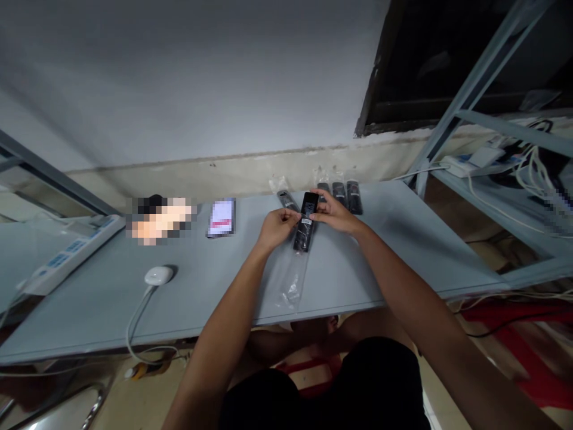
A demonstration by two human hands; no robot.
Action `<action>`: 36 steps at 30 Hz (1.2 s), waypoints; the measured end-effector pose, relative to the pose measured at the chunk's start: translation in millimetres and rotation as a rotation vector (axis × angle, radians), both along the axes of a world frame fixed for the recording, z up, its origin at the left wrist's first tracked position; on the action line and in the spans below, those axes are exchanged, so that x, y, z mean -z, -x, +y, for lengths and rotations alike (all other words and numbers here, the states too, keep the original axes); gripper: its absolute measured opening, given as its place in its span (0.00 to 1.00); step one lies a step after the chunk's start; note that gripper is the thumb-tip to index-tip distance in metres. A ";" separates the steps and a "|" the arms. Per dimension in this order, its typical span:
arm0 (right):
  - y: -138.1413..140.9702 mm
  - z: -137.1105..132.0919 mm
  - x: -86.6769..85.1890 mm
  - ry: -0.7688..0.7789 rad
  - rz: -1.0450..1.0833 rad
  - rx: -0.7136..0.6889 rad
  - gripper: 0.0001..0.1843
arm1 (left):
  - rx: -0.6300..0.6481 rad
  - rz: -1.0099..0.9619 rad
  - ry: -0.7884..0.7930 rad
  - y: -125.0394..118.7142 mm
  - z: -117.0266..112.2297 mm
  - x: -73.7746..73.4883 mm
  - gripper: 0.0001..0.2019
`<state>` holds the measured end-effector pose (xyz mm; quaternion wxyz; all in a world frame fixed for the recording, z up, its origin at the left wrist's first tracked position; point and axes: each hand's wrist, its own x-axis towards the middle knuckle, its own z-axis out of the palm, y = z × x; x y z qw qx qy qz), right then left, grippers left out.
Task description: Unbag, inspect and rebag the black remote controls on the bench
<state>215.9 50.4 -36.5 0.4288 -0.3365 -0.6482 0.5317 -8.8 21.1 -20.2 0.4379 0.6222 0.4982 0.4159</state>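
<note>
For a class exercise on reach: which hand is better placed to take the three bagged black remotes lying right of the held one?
Probably the right hand: it is nearest those three bagged black remotes, while the left hand sits farther off, on the other side of the held black remote.

A plain workroom: a grey workbench [89, 304] stands against a plaster wall [179, 77], with a power strip [67, 257] on its left end and cable-strewn metal shelving [505, 197] beside its right end.

Five black remotes [305, 222] here, four of them along the far edge, plus one phone [221, 218], one white corded puck [159, 275], two power strips [71, 254].
</note>
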 end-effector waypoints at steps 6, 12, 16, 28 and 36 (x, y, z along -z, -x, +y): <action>2.9 -6.8 -8.6 0.023 -0.043 -0.049 0.28 | -0.034 -0.025 -0.051 -2.8 -0.5 -1.5 0.15; 9.1 -15.4 -15.3 0.035 -0.218 -0.257 0.24 | -0.019 -0.003 -0.132 -5.6 -1.0 0.7 0.12; 9.6 -15.4 -13.8 0.010 -0.250 -0.258 0.26 | 0.025 -0.044 -0.165 -8.7 -4.2 -0.9 0.12; 9.6 -11.0 -9.6 0.011 -0.259 -0.101 0.30 | 0.032 -0.068 -0.217 -8.0 -4.3 1.5 0.12; 10.5 -11.5 -9.6 0.052 -0.157 0.029 0.27 | -0.006 -0.110 -0.070 -8.7 0.4 5.3 0.22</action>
